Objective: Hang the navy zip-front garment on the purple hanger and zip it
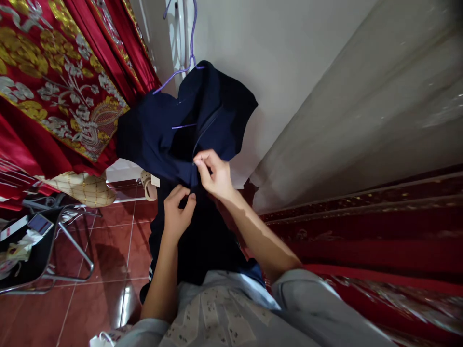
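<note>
A dark navy zip-front jacket (148, 130) hangs on a purple wire hanger (191, 46), its front partly open at the top. The zipper (207, 126) runs down along one edge of the opening. My right hand (217, 178) is closed in a pinch at the lower end of the opening, on what looks like the zipper pull (194, 162). Lower and to the left, my left hand (177, 212) pinches the front of the jacket between thumb and fingers, below the zipper pull. The fingertips partly hide the cloth there.
Red cloth with gold and silver embroidery (54, 72) hangs at left. A black chair (39, 270) with a phone (40, 224) and papers stands below it on red tiles (108, 255). A pale wall (275, 62) rises behind the jacket; grey fabric (379, 111) drapes at right.
</note>
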`<control>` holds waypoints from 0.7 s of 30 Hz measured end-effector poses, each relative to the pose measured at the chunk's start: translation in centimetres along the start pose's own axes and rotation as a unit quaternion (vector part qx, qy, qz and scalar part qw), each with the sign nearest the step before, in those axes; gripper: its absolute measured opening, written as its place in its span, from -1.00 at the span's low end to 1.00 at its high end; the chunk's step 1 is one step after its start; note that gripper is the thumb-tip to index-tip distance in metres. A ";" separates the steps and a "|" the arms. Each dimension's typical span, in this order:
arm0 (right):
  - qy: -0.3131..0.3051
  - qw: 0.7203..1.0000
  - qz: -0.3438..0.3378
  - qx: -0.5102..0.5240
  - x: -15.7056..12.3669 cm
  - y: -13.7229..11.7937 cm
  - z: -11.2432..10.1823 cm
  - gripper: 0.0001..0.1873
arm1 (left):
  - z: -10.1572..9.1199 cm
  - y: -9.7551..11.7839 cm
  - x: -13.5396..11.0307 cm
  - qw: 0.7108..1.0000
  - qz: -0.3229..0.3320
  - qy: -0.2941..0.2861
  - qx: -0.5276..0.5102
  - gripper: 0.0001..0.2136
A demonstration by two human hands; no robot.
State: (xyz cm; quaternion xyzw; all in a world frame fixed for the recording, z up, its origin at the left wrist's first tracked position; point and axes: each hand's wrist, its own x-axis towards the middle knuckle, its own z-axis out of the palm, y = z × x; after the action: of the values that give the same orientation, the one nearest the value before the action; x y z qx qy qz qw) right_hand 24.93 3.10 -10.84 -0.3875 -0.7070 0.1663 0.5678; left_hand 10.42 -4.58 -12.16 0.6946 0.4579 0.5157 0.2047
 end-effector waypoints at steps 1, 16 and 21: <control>0.018 0.999 -0.029 -0.012 2.2 0.5 -0.4 -0.70 | -0.2 0.0 0.0 1.000 0.002 -0.016 -0.001 -0.75; 0.039 0.986 -0.123 -0.106 11.8 -0.2 -4.6 -0.46 | -3.5 2.4 8.4 0.983 0.161 -0.054 0.065 -0.68; 0.013 0.980 -0.112 -0.161 10.9 -1.6 -5.0 -0.47 | -2.6 5.3 16.8 0.976 0.200 0.007 0.091 -0.58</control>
State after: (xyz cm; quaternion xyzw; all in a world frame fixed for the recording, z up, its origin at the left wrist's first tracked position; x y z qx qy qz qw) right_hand 28.47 9.05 -0.93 -0.3944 -0.7560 -0.0196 0.5220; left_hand 11.15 6.51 1.77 0.7841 0.3558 0.5076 0.0302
